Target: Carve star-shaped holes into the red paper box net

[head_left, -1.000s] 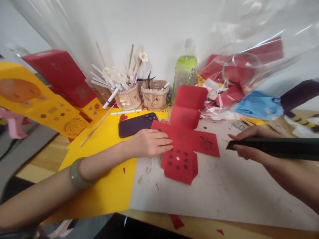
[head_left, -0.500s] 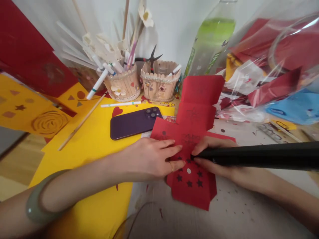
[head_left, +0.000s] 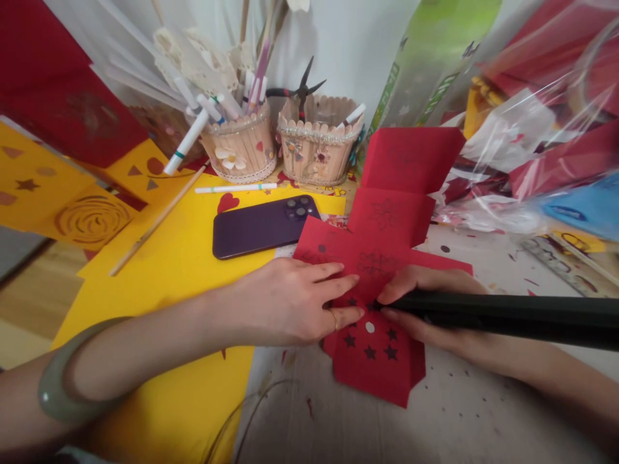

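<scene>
A red paper cut-out (head_left: 387, 222), shaped like an unfolded box with side flaps, lies in front of me. Dark stars and a pale round spot show on its near panel, and flower-like line drawings on the panels beyond. My left hand (head_left: 304, 299) rests flat on its left side, fingers stretched and spread. Pinched in my right hand (head_left: 430, 332) is a long black pen-like tool (head_left: 512, 317), its tip at a star on the red paper. The exact tip is hidden by the fingers and blur, so its kind cannot be made out.
A dark purple phone (head_left: 256, 229) lies on yellow paper (head_left: 193, 277). Behind stand two wooden-stick baskets (head_left: 319, 151), one full of markers, the other holding pliers (head_left: 303, 90). A green-labelled bottle (head_left: 425, 71) and a clear plastic bag (head_left: 546, 148) stand back right.
The view has shifted slightly, so the background sits higher and further right. Both hands keep their places on the red paper, with the black tool still at the same star.
</scene>
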`<state>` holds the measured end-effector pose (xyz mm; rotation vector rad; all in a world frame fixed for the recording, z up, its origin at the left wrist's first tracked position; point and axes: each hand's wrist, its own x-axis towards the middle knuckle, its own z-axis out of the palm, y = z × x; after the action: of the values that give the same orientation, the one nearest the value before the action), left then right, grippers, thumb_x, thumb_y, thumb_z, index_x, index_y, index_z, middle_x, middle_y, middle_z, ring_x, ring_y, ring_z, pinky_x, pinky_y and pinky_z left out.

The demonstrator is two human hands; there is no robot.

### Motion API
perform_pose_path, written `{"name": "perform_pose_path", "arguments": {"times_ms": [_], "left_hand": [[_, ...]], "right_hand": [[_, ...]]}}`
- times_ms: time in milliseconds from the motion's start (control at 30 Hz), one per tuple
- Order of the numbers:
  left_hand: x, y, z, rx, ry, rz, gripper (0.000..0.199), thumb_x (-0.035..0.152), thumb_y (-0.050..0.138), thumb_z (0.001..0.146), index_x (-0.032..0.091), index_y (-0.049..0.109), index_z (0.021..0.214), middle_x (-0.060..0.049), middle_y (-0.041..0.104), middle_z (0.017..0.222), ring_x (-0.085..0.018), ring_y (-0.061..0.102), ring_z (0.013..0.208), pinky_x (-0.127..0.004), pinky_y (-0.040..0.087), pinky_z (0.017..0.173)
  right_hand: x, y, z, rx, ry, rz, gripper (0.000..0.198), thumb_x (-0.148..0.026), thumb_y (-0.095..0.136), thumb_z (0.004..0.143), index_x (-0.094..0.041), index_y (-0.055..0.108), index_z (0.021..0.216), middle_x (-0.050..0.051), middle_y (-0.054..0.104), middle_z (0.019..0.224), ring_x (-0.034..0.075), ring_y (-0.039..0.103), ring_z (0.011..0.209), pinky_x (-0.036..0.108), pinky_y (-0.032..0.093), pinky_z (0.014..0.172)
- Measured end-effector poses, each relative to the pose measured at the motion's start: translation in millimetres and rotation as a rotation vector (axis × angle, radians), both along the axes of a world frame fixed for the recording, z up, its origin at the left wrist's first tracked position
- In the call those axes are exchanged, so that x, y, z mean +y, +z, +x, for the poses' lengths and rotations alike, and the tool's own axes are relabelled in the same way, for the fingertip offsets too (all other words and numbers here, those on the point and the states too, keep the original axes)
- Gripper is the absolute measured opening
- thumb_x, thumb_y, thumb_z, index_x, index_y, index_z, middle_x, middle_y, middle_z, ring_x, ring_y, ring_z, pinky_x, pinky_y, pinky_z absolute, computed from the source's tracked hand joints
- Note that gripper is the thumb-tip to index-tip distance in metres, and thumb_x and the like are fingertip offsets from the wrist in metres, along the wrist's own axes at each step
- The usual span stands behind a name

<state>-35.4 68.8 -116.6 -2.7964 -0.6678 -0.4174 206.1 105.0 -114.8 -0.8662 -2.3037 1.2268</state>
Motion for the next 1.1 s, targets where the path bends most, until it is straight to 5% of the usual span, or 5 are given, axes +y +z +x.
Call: {"name": "perform_pose_path", "arguments": {"times_ms": [567, 1100], "left_hand": [[-1.4, 1.7, 1.5, 0.015, 0.007, 0.039, 0.029, 0.022, 0.041, 0.095, 0.03, 0.065, 0.109, -0.005, 0.066, 0.114, -0.021, 0.065, 0.101, -0.028, 0.057, 0.069], [-9.1, 0.0, 4.5, 0.03, 0.089, 0.029, 0.026, 0.022, 0.049, 0.092, 0.031, 0.064, 0.11, -0.004, 0.065, 0.117, -0.021, 0.065, 0.101, -0.024, 0.055, 0.063]], "right_hand": [[-2.9, -8.9, -3.1, 0.067, -0.001, 0.131, 0.012, -0.018, 0.061, 0.079, -0.027, 0.057, 0.084, -0.006, 0.063, 0.069, 0.007, 0.058, 0.054, 0.014, 0.047, 0.049], [1.1, -6.2, -4.6, 0.02, 0.156, 0.315, 0.018, -0.008, 0.054, 0.077, -0.025, 0.048, 0.082, -0.007, 0.057, 0.065, 0.005, 0.055, 0.05, 0.012, 0.044, 0.047]]}}
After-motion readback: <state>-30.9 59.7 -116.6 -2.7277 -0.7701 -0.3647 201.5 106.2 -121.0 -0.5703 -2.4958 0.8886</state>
